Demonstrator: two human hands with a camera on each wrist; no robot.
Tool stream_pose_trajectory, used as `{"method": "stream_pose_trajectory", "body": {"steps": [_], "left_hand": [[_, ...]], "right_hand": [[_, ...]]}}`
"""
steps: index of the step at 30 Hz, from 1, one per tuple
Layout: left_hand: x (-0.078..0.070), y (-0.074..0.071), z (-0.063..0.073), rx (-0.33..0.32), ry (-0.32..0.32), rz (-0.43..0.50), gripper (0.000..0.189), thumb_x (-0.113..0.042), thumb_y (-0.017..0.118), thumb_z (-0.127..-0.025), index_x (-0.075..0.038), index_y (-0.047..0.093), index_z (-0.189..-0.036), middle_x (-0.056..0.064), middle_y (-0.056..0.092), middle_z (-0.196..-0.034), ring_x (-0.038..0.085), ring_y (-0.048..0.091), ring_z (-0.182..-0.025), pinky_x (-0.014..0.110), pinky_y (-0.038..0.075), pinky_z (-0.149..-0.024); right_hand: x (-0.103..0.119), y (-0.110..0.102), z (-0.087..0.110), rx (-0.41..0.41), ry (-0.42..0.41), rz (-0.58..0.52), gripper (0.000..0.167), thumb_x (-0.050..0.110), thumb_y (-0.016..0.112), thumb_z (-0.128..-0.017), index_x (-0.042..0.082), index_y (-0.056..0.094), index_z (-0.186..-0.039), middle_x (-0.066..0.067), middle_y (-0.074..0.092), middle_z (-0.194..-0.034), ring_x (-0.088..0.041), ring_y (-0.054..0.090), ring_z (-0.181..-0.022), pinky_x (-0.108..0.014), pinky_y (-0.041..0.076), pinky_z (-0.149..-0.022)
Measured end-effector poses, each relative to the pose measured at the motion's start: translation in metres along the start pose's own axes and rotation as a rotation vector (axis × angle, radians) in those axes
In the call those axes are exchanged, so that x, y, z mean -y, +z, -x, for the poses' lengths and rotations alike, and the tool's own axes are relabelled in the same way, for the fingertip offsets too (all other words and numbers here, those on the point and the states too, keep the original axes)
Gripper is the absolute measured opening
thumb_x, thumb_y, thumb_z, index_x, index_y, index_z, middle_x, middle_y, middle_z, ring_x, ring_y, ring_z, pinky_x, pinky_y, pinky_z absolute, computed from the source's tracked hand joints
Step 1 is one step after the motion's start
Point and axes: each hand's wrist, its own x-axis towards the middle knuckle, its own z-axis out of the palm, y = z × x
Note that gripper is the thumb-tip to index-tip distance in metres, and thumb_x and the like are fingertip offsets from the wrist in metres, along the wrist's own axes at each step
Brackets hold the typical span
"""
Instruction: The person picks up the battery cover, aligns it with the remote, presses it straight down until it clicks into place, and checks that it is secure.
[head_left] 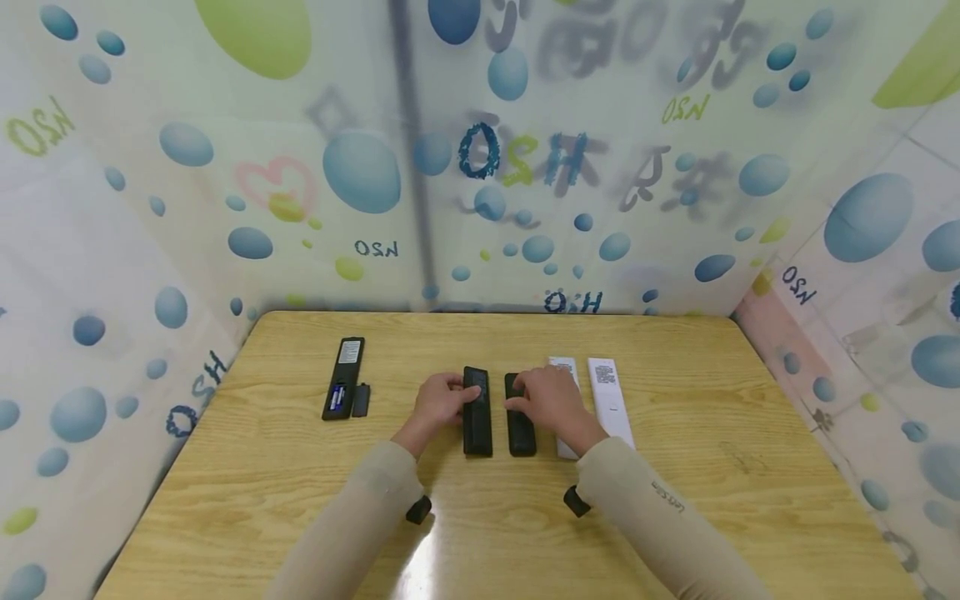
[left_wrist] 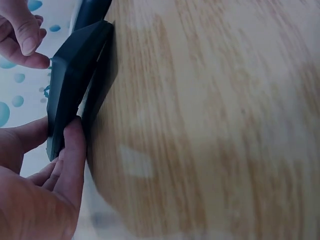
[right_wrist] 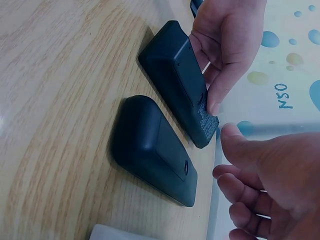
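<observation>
My left hand (head_left: 438,402) grips a black remote control (head_left: 477,425) by its far end, thumb on top and fingers beneath. Its back faces up, with the battery cover in place, as the right wrist view shows. In the left wrist view that remote (left_wrist: 75,75) is tilted, its held end raised off the table. A second black remote (head_left: 521,435), shorter and rounder, lies back up just to the right. Over its far end hovers my right hand (head_left: 553,398), fingers loosely curled around nothing; in the right wrist view this hand (right_wrist: 270,175) is apart from both remotes.
Two white remotes (head_left: 611,400) lie on the right, one partly hidden under my right arm. At the left lies an opened black remote (head_left: 348,354) showing its batteries (head_left: 337,396), its cover (head_left: 362,400) beside it. A patterned curtain (head_left: 480,250) stands behind the wooden table (head_left: 675,500).
</observation>
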Motion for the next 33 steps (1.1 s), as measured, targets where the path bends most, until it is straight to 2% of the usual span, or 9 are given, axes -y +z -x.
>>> {"method": "stream_pose_trajectory", "body": {"steps": [12,19,23,28,33], "left_hand": [[-0.001,0.005,-0.001,-0.093,-0.018,-0.147,0.037,-0.028,0.076,-0.085,-0.007,0.068,-0.115,0.010,0.071,-0.105,0.017,0.070,-0.068,0.029,0.058,-0.052],[0.000,0.006,0.000,-0.142,-0.006,-0.169,0.041,-0.028,0.077,-0.084,-0.008,0.068,-0.119,0.008,0.072,-0.103,0.016,0.069,-0.070,0.028,0.057,-0.050],[-0.002,0.006,0.000,-0.156,-0.013,-0.189,0.041,-0.028,0.077,-0.084,-0.009,0.068,-0.119,0.007,0.072,-0.103,0.015,0.068,-0.068,0.027,0.056,-0.050],[-0.004,0.005,0.002,-0.160,-0.016,-0.210,0.038,-0.027,0.078,-0.084,-0.009,0.069,-0.116,0.007,0.073,-0.102,0.014,0.068,-0.066,0.027,0.056,-0.050],[-0.005,0.003,0.002,-0.155,-0.011,-0.208,0.037,-0.027,0.077,-0.084,-0.008,0.069,-0.114,0.007,0.073,-0.102,0.016,0.069,-0.070,0.027,0.057,-0.052]], "right_hand": [[-0.001,0.003,0.000,-0.005,-0.018,0.024,0.036,0.044,0.072,-0.086,0.015,0.073,-0.107,0.003,0.070,-0.081,-0.015,0.061,-0.073,-0.041,0.052,-0.078],[-0.001,0.004,0.000,0.002,-0.027,0.024,0.034,0.044,0.072,-0.086,0.016,0.074,-0.106,0.005,0.068,-0.076,-0.014,0.059,-0.069,-0.041,0.051,-0.077],[-0.001,0.006,-0.001,0.002,-0.032,0.025,0.034,0.044,0.072,-0.085,0.016,0.074,-0.105,0.004,0.069,-0.079,-0.015,0.060,-0.071,-0.042,0.051,-0.078],[-0.002,0.011,-0.003,0.004,-0.032,0.024,0.034,0.044,0.072,-0.086,0.016,0.074,-0.104,0.001,0.072,-0.089,-0.019,0.063,-0.082,-0.047,0.050,-0.086],[0.000,0.012,-0.005,-0.002,-0.043,0.028,0.033,0.045,0.072,-0.085,0.017,0.074,-0.102,0.003,0.069,-0.080,-0.019,0.061,-0.079,-0.047,0.049,-0.084]]}}
